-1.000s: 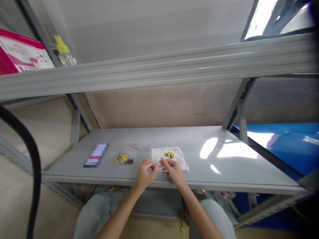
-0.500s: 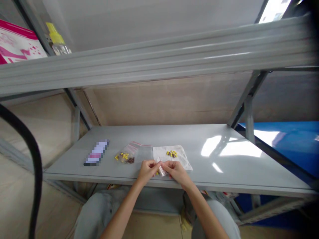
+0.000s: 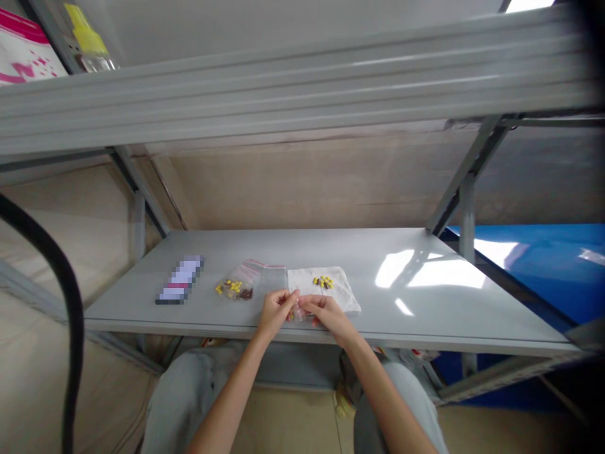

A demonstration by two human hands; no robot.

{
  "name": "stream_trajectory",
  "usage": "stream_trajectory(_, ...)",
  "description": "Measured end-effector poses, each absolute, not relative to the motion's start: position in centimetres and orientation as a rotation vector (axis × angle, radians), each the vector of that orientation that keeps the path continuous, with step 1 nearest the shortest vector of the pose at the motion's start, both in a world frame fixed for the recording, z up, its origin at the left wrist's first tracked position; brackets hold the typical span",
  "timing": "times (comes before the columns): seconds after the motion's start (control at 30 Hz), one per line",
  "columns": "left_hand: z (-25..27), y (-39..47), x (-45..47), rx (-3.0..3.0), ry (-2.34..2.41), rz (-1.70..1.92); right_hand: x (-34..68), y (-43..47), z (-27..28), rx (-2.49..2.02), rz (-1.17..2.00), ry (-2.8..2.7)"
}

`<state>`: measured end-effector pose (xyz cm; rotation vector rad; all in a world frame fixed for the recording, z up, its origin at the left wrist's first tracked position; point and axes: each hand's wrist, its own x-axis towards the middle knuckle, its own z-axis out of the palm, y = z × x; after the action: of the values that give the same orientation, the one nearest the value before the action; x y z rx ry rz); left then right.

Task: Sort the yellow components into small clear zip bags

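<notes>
My left hand [image 3: 276,310] and my right hand [image 3: 327,313] meet near the table's front edge. Both pinch a small clear plastic bag [image 3: 298,313], largely hidden by the fingers. Just behind my right hand lies a white cloth or tissue [image 3: 346,294], bearing a small heap of yellow and dark brown pieces [image 3: 323,282], too small to identify. Left of my hands, flat clear zip bags [image 3: 275,275] with red strips overlap. Beside them sit yellow pieces [image 3: 235,287] and dark brown pieces [image 3: 246,294], apparently in clear bags.
A phone with a blurred screen [image 3: 182,277] lies on the left of the grey table [image 3: 227,244]. Overhead runs a grey shelf beam [image 3: 283,101]; a yellow-capped bottle [image 3: 87,34] stands above it. A black cable [image 3: 70,302] hangs at left.
The view has tilted down slightly, so everything sits higher in frame. The small bag has turned and shows less between my fingertips; both hands still pinch it.
</notes>
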<state>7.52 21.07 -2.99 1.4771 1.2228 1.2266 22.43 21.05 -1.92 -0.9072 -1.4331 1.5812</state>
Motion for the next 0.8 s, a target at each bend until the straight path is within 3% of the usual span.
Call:
stream_trajectory(0.3,-3.0,21.1,7.6,1.485,1.270,1.238,21.6,21.6,-3.7,-1.089,1.282,-1.460)
stream_trajectory(0.8,-3.0,21.1,7.5,1.477,1.236,1.214,21.5,21.2,-2.4,-1.008,1.468,-1.373)
